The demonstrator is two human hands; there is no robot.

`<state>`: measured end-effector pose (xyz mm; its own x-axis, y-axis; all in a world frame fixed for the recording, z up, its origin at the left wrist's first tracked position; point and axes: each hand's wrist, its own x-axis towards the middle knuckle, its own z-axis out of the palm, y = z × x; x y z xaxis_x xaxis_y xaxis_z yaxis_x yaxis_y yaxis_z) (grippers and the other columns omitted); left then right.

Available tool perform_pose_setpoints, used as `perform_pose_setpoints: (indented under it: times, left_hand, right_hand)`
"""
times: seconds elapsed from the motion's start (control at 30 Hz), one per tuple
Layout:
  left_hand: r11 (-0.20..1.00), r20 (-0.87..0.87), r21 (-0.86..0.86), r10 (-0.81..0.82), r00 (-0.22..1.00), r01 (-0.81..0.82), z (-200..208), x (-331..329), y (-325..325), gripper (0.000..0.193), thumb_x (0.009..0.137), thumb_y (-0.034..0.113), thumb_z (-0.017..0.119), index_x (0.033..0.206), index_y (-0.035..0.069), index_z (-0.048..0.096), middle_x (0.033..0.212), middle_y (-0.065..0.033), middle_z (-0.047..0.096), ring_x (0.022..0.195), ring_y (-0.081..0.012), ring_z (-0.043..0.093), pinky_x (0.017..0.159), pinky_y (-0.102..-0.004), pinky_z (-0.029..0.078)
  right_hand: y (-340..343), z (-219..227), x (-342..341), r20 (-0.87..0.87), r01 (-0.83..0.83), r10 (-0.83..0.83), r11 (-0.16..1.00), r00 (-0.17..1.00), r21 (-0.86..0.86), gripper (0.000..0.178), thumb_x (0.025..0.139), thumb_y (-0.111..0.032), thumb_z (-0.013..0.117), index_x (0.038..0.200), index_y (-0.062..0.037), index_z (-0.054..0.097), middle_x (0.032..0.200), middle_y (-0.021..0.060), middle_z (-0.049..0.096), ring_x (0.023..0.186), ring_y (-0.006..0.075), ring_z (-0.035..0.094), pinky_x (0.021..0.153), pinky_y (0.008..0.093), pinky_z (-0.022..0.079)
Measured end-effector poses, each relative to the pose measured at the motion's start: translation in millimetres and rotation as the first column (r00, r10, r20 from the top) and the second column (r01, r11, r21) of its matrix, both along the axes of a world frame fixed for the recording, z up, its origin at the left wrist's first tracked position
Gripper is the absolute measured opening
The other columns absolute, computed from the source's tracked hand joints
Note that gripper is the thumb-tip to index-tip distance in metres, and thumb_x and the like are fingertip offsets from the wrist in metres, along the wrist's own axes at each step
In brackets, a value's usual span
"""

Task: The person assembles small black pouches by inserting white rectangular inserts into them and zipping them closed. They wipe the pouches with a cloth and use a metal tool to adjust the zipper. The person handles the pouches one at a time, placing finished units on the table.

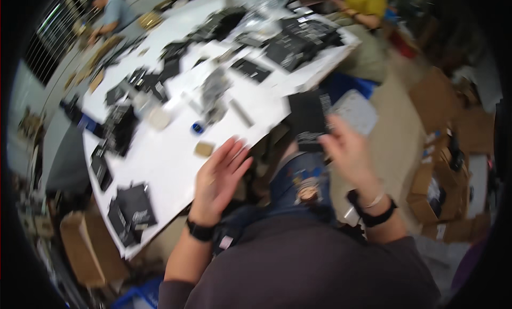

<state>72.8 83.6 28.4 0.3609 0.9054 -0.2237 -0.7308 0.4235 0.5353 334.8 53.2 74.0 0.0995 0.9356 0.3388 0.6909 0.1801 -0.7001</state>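
A flat black packet (pixel 308 114) with pale print hangs beyond the table's right edge, above my knees. My right hand (pixel 349 154) is at its right side, with thumb and fingers closed on the edge; blur hides the exact grip. My left hand (pixel 221 175) is raised over the near table edge, fingers stretched out and holding nothing. Closest to it on the white table (pixel 176 175) is a small tan block (pixel 204 149). A round blue-topped item (pixel 198 128) lies a little farther off.
Black packets lie in piles at the far right (pixel 301 39) and near left corner (pixel 133 207) of the table. A grey strip (pixel 241 113) and crumpled clear plastic (pixel 215 93) are mid-table. Cardboard boxes (pixel 440 186) stand at right. Two people sit at the far side.
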Motion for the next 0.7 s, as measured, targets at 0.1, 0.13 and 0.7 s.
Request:
perform_pose_setpoints:
  times: [0.1,0.13,0.7]
  left_hand:
    - [1.0,0.024,-0.024,-0.019,1.0,0.019,3,14,7,0.042,0.092,0.024,0.048,0.126,0.0,0.043,0.123,-0.0118,0.051,0.118,-0.0261,0.044,0.101,-0.0392,0.036]
    - [1.0,0.008,-0.03,-0.008,1.0,0.009,1,18,9,0.041,0.092,0.024,0.048,0.125,0.0,0.044,0.12,-0.0109,0.053,0.116,-0.0255,0.046,0.099,-0.0384,0.037]
    - [0.939,-0.613,0.342,0.196,0.766,0.034,87,95,96,0.08,0.081,0.042,0.062,0.14,0.009,0.019,0.128,-0.0157,0.041,0.114,-0.0244,0.047,0.089,-0.0367,0.043]
  right_hand:
    - [2,10,12,-0.088,-0.004,-0.003,0.997,0.996,-0.08,0.037,0.079,-0.006,0.062,0.114,0.001,0.052,0.068,0.0086,0.055,0.054,0.0131,0.049,0.052,0.0256,0.042]
    - [5,10,15,-0.054,-0.009,0.003,0.993,0.999,-0.117,0.037,0.079,-0.005,0.062,0.114,0.0012,0.052,0.068,0.0081,0.055,0.054,0.0124,0.049,0.052,0.0252,0.041]
    - [125,73,36,0.385,-0.362,0.249,0.897,0.889,0.255,0.043,0.073,-0.011,0.054,0.112,0.006,0.05,0.073,0.0071,0.05,0.06,0.0177,0.056,0.051,0.0266,0.048]
